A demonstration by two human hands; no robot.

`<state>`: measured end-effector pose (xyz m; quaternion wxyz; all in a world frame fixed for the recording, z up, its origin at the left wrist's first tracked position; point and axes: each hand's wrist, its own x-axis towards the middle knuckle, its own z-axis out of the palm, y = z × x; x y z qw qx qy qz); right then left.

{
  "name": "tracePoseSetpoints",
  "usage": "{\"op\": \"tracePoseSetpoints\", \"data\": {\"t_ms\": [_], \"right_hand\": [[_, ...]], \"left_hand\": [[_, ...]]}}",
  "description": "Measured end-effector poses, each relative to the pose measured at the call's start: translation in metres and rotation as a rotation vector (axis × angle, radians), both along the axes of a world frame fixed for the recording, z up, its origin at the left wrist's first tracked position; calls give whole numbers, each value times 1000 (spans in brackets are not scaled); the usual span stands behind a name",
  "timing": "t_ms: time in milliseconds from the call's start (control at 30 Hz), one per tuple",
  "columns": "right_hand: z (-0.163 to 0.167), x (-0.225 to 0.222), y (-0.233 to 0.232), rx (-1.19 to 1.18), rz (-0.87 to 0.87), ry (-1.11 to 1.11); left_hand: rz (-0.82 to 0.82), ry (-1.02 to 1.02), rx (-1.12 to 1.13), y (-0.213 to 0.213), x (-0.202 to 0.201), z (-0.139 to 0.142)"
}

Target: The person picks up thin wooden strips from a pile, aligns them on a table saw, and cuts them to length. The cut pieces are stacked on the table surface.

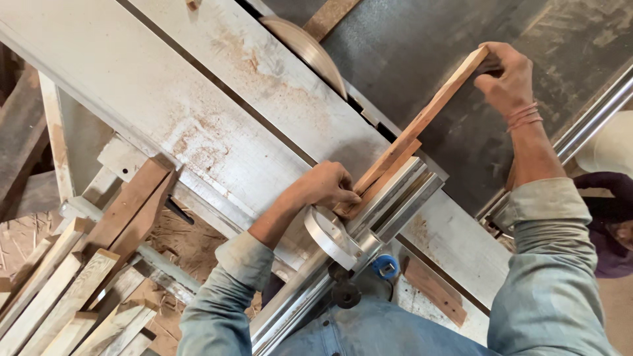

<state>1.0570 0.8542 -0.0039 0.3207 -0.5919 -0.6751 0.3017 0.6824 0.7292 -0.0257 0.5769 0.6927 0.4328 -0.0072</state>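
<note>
While the left hand (326, 188) pinches the near end and the right hand (504, 76) grips the far end, the thin wood strip (422, 125) lies along the fence rail (389, 204) beside the saw blade (310, 49), seemingly mid-alignment, needing steady pressure.

Counted two hands on the job: left hand (328, 186) and right hand (506, 74). Saw two thin wooden strips (403, 144) held together between them. Noted one circular saw blade (310, 49), one round metal handwheel (331, 235), one blue knob (385, 267). Tallied roughly eight pale wooden slats (62, 290) stacked at lower left.
</note>
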Motion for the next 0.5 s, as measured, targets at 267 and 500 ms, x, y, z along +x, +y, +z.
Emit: {"op": "tracePoseSetpoints", "data": {"t_ms": [267,500], "right_hand": [[25,8,9,72,322,-330],[31,10,22,68,378,-496]], "left_hand": [[-43,11,-40,3,0,5],[-105,135,-23,4,8,11]]}}
